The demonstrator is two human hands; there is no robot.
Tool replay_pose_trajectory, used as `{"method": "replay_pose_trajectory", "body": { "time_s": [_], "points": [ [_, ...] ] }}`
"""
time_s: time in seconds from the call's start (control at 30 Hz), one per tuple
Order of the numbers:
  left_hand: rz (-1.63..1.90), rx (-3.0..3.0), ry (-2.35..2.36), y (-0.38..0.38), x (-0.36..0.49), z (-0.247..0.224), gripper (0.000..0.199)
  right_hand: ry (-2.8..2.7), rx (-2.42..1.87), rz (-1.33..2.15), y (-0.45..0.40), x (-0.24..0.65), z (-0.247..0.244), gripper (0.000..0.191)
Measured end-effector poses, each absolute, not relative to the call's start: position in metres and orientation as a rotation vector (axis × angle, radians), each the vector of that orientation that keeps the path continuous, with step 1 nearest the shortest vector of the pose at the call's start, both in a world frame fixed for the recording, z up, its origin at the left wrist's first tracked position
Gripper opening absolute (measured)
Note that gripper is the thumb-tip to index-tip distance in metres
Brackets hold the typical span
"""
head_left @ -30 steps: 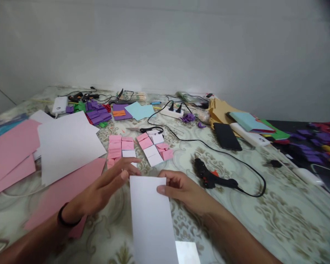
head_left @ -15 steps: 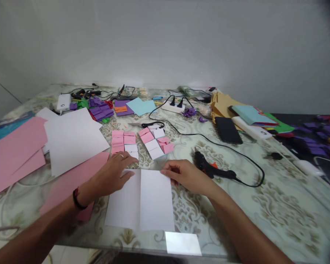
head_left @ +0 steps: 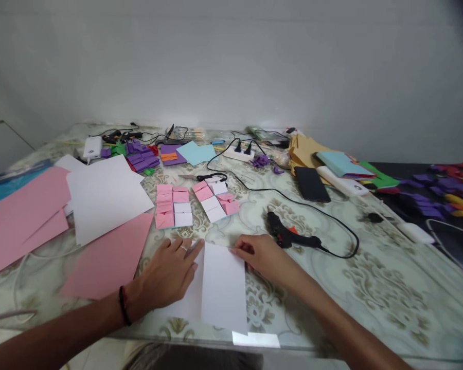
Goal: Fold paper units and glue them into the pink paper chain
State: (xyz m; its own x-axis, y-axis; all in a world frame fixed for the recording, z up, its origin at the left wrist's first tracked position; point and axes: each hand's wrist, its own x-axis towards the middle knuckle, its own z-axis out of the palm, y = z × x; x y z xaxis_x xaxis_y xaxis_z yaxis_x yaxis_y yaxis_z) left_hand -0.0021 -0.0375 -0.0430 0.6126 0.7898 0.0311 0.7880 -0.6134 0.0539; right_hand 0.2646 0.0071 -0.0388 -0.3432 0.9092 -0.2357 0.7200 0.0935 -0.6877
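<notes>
Mostly plain grey wall point(head_left: 231, 67) behind. Below, glossy desk point(head_left: 370, 303), pale with brownish scrollwork; at right, blurred, perhaps a second, black surface point(head_left: 409, 171). Near the desk's front edge, creased white sheet point(head_left: 224, 288), partly covered at left by a loosely open left hand point(head_left: 168, 272), pinched near its top right corner by the right hand point(head_left: 256, 253). Beyond, small pink-and-white squares point(head_left: 183, 215).

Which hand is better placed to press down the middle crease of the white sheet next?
Probably the left hand: it rests across the left panel of the white sheet, its index fingertip near the top of the crease. The right hand pinches the upper right corner, away from the crease.
</notes>
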Motion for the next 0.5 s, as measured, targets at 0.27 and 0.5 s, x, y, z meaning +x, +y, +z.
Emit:
{"method": "replay_pose_trajectory", "body": {
  "time_s": [0.27,0.5],
  "points": [
    [0.032,2.837,1.393,-0.0378,0.0026,-0.0436,0.053,-2.205,-1.652,0.943,0.0008,0.2716,-0.0391,0.027],
    [-0.052,2.894,1.401,-0.0404,0.0062,-0.0432,0.055,-2.228,-1.64,0.961,-0.0011,0.2707,-0.0391,0.026]
  ]
}}
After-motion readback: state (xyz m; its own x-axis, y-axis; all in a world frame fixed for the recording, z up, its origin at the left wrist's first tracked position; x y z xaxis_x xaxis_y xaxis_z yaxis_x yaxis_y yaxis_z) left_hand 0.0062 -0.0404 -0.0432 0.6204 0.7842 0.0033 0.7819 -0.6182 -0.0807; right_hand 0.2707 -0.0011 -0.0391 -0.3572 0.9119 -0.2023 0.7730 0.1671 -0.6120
